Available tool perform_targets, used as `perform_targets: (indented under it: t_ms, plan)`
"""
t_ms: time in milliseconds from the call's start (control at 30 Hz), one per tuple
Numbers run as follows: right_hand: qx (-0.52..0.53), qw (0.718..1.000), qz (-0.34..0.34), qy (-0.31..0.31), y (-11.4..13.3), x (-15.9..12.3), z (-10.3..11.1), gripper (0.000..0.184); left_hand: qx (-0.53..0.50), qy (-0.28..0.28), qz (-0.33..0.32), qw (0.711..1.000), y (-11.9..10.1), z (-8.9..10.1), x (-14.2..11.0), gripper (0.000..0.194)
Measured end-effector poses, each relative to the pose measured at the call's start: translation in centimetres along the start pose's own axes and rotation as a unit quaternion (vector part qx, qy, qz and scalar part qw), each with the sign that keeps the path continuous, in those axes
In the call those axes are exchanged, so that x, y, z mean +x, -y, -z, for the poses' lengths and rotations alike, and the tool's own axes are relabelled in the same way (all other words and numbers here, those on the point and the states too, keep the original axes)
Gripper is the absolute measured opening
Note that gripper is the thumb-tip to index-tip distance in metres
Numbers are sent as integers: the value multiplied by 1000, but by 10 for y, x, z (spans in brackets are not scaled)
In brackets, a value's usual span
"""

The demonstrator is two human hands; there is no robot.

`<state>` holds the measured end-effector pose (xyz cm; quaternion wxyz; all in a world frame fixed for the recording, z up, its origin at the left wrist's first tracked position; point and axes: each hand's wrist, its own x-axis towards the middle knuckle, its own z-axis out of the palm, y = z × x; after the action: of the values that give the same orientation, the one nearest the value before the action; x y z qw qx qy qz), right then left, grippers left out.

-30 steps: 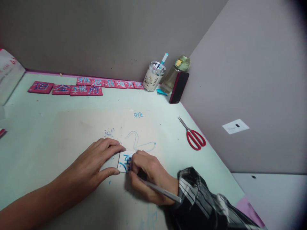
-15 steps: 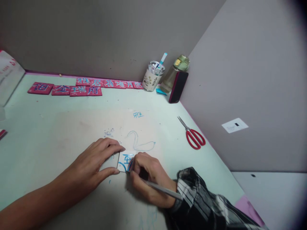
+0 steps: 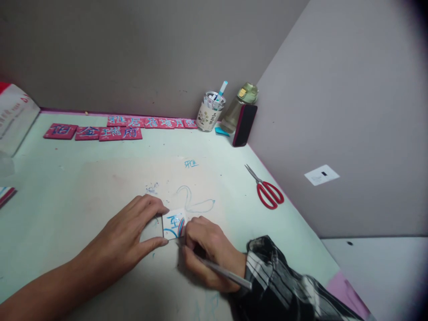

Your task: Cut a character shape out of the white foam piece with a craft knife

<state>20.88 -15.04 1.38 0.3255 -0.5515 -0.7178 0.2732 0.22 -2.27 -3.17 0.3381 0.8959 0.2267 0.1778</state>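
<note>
A pale green table with a thin pink edge is filling the corner where two plain grey walls are meeting, the back wall lying in dim, even light and the side wall slanting away to the right. A small white label is sticking to the side wall, and a lighter white surface is showing below it.

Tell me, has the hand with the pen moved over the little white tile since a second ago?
Yes. The right hand has slid down and off the white tile, away from the blue swan doodle, uncovering more painted strokes.
</note>
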Motion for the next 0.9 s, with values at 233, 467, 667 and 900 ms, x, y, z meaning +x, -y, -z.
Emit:
perform_targets:
  t_ms: [233,467,667,900]
  plan:
    - [166,978,-124,-19,-2,-6,5,20,79,-21,16,997,7,4,-3,56]
    - [202,965,-149,-73,-6,-2,2,20,97,37,-84,991,5,3,-5,80]
    - [198,954,-177,-137,-8,0,3,22,116,-35,-33,992,-6,-6,-3,49]
    - [203,942,-197,-182,-9,4,-3,23,128,-70,-19,989,-13,-12,-6,58]
